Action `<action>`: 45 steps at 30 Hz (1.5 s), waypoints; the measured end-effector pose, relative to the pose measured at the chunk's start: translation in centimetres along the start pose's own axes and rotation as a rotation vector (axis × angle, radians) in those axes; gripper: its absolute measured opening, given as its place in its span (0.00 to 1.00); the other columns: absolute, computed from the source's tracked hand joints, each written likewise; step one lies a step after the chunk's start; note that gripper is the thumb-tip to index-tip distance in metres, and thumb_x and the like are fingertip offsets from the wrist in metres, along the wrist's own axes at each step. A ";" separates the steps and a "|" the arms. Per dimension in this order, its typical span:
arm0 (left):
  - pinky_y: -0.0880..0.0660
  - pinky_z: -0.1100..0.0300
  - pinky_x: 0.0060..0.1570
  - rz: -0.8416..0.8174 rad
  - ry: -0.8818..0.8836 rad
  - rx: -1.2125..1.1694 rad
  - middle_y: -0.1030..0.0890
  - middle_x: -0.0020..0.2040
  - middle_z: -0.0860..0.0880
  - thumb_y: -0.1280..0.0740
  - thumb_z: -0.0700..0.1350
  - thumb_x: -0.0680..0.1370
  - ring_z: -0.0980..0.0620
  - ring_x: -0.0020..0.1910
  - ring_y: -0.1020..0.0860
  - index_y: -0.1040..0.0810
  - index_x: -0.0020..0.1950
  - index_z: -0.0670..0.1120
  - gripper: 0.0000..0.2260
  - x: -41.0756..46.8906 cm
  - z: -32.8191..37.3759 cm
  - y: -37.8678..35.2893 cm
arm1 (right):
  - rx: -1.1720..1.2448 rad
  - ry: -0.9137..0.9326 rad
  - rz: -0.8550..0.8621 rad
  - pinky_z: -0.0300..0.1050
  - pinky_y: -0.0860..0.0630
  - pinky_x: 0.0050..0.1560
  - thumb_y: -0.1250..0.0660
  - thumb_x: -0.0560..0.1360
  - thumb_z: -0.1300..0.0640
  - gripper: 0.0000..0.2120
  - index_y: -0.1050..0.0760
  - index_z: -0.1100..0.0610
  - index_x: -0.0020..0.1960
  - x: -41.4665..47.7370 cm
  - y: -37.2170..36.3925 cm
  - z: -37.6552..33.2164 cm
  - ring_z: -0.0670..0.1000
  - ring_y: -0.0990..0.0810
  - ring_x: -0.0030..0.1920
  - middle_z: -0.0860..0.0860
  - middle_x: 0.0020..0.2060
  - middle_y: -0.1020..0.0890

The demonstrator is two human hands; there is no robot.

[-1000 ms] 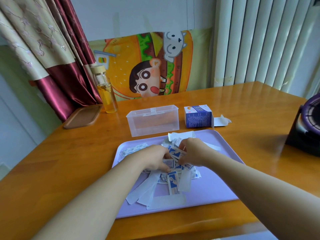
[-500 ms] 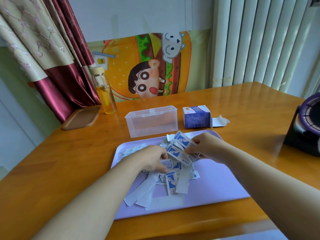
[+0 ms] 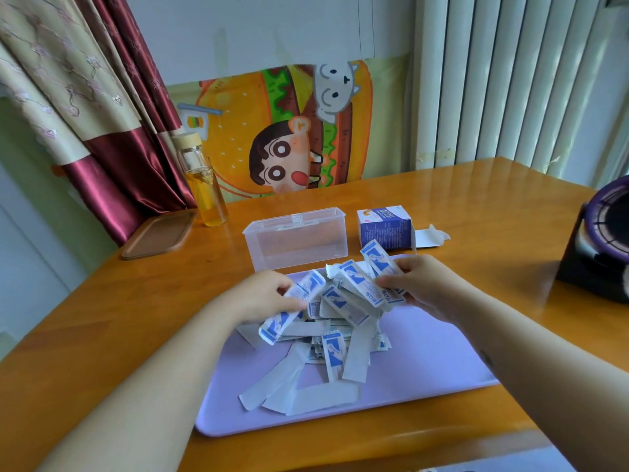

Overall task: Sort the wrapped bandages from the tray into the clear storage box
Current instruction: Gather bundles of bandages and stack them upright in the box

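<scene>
Holding wrapped bandages over the far half of the single purple tray [image 3: 425, 352], two bare hands work side by side. The left grip [image 3: 269, 294] pinches one blue-and-white strip [image 3: 292, 311], perhaps with a second behind it. Its long axis slants from the tray's near left toward its far right. The right grip [image 3: 418, 284] is clenched on a fanned bundle [image 3: 367, 284] of at least three bandages, printed faces up, their long axes running from the tray's far edge down toward its right side.

Beneath both hands a loose pile [image 3: 326, 352] of bandages lies on the middle of the tray. Some show blue print and others plain white backs, pointing many ways, and they overlap too much to count.

One clear storage box [image 3: 296, 240] stands on the tabletop [image 3: 102, 318] just beyond the tray's far edge, its long side parallel to that edge. Whether its lid is shut is hard to make out. One blue carton [image 3: 386, 226] sits beyond the tray's far right corner, a flap hanging open. One bottle [image 3: 204, 185] of yellow liquid and one brown dish [image 3: 160, 236] stand well beyond the tray's far left corner. One dark device [image 3: 602, 240], well to the tray's right, is cut off by the frame. The forearms hide the tray's near corners.
</scene>
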State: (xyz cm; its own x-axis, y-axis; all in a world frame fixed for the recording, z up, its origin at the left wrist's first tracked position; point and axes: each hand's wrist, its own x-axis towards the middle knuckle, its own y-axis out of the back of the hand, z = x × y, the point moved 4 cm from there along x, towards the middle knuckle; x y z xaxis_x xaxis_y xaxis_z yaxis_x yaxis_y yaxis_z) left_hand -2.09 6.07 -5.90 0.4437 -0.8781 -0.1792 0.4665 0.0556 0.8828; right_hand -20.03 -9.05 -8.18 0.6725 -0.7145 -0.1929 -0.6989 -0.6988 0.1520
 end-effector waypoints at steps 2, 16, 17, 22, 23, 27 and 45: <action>0.28 0.61 0.35 0.077 0.086 -0.330 0.17 0.40 0.47 0.32 0.50 0.76 0.54 0.35 0.22 0.20 0.47 0.43 0.10 -0.8 -1.1 0.0 | 0.047 0.001 -0.004 0.52 0.20 0.52 0.30 0.73 0.64 0.04 0.22 0.58 0.47 -0.1 -0.2 0.0 0.54 0.17 0.47 0.56 0.48 0.17; 0.19 0.57 0.38 0.112 0.152 -1.962 0.17 0.50 0.40 0.46 0.43 0.81 0.45 0.44 0.18 0.23 0.59 0.40 0.15 -2.4 3.4 -6.5 | -0.187 0.247 0.017 0.33 0.23 0.35 0.32 0.72 0.60 0.08 0.19 0.58 0.50 -2.1 -8.1 -1.2 0.45 0.19 0.36 0.50 0.40 0.17; 0.20 0.56 0.40 0.101 0.152 -1.983 0.17 0.49 0.39 0.48 0.45 0.82 0.44 0.45 0.18 0.24 0.61 0.40 0.17 -2.4 3.5 -6.5 | -0.226 0.274 0.011 0.28 0.28 0.29 0.32 0.73 0.60 0.07 0.20 0.58 0.50 -2.2 -8.1 -1.4 0.41 0.22 0.32 0.48 0.37 0.18; 0.26 0.53 0.44 0.121 0.198 -2.027 0.17 0.45 0.40 0.46 0.55 0.82 0.44 0.47 0.20 0.22 0.56 0.42 0.20 -3.3 4.4 -6.2 | -0.438 0.397 0.025 0.30 0.28 0.32 0.31 0.72 0.56 0.12 0.20 0.52 0.55 -2.9 -8.9 -2.1 0.42 0.21 0.36 0.47 0.41 0.18; 0.25 0.55 0.43 0.161 0.231 -2.016 0.16 0.41 0.42 0.43 0.52 0.81 0.46 0.45 0.20 0.21 0.52 0.42 0.16 -3.3 4.3 -6.4 | -0.490 0.425 0.034 0.36 0.25 0.38 0.31 0.71 0.54 0.12 0.20 0.52 0.55 -3.1 -9.2 -2.2 0.45 0.21 0.40 0.48 0.44 0.18; 0.22 0.60 0.37 0.251 0.319 -1.998 0.18 0.37 0.46 0.39 0.41 0.80 0.52 0.39 0.21 0.23 0.46 0.42 0.07 -3.0 3.6 -6.5 | -0.603 0.558 -0.016 0.42 0.28 0.49 0.31 0.72 0.48 0.16 0.22 0.53 0.57 -3.4 -8.9 -3.3 0.48 0.25 0.47 0.51 0.48 0.25; 0.42 0.69 0.19 0.296 0.289 -1.916 0.35 0.29 0.52 0.38 0.49 0.79 0.59 0.18 0.40 0.29 0.45 0.46 0.07 -4.4 -0.1 -5.0 | -0.610 0.313 0.086 0.36 0.34 0.26 0.32 0.73 0.53 0.09 0.24 0.53 0.53 -0.8 -5.1 -1.9 0.44 0.27 0.29 0.45 0.34 0.21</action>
State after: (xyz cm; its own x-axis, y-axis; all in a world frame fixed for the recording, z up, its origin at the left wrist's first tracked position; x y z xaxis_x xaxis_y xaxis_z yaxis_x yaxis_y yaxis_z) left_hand -6.26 9.73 -9.58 0.6490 -0.6657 -0.3683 0.3553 0.6933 -0.6270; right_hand -16.60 -4.98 -6.91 0.7239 -0.6795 0.1196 -0.5525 -0.4671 0.6903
